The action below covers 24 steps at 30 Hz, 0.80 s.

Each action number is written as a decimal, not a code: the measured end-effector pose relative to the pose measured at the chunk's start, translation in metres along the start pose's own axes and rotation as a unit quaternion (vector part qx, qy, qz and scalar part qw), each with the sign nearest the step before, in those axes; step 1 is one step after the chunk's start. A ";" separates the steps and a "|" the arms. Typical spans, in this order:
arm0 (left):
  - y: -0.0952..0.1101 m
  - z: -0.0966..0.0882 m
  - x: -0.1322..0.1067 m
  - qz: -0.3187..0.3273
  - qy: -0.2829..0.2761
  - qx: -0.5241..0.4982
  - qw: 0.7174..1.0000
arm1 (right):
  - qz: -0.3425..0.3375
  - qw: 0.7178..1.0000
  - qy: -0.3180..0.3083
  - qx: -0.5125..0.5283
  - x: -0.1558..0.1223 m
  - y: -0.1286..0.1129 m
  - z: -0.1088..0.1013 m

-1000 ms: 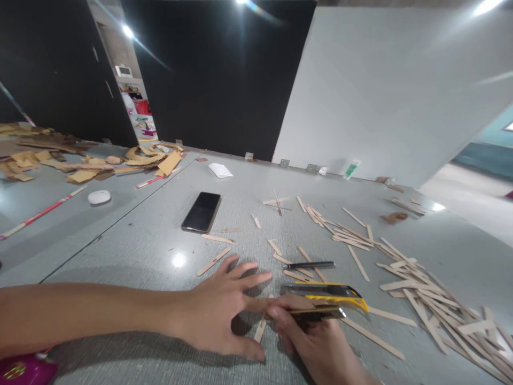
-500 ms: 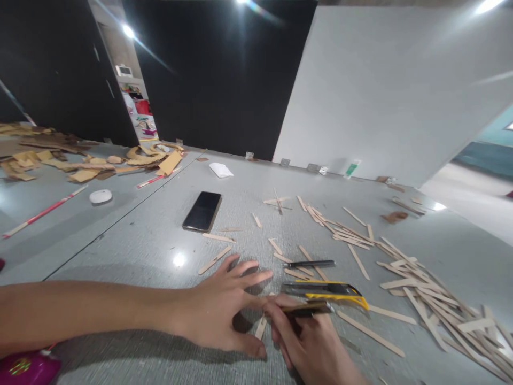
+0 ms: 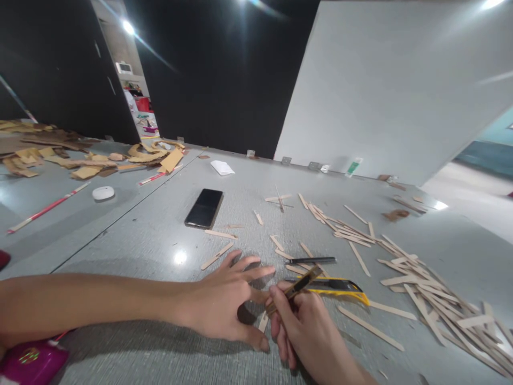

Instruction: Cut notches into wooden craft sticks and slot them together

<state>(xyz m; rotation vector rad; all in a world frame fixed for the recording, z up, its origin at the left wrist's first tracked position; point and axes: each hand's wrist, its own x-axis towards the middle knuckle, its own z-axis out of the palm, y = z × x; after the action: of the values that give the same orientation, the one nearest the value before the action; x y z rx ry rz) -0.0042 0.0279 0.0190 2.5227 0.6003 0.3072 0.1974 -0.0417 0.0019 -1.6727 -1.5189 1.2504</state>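
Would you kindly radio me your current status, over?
Left hand open, spread beside wooden stick. Right hand closed on slim gold-toned tool. Yellow cutter lying close beyond right hand.

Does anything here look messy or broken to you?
Yes, it's rather untidy. Thin wooden sticks lie in a jumbled heap at right, crossing at odd angles. At back left, yellow and brown scraps with ragged, uneven edges are strewn about, as if torn or cut. Nothing looks spilled.

Wooden stick (image 3: 263, 323) partly hidden behind the hands (image 3: 308, 322).
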 end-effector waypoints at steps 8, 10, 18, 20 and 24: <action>-0.001 0.001 0.000 -0.002 0.000 -0.004 1.000 | -0.007 0.999 0.013 0.030 -0.003 0.001 0.000; -0.003 0.003 -0.001 -0.002 0.003 -0.009 1.000 | -0.018 0.999 0.022 0.043 -0.003 0.002 -0.001; -0.006 0.003 -0.003 -0.004 -0.007 -0.017 1.000 | -0.046 0.996 0.027 0.071 -0.004 0.003 -0.005; -0.005 0.003 -0.003 -0.005 -0.003 -0.014 1.000 | -0.054 0.995 0.043 0.070 -0.006 0.002 -0.005; -0.006 0.004 -0.003 -0.014 0.020 -0.030 0.999 | -0.058 0.994 0.092 0.028 -0.009 0.003 -0.005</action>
<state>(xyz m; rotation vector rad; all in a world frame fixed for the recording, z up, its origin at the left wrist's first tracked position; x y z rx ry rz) -0.0074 0.0297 0.0123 2.4543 0.6332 0.3597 0.2035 -0.0504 0.0042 -1.5929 -1.4358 1.0376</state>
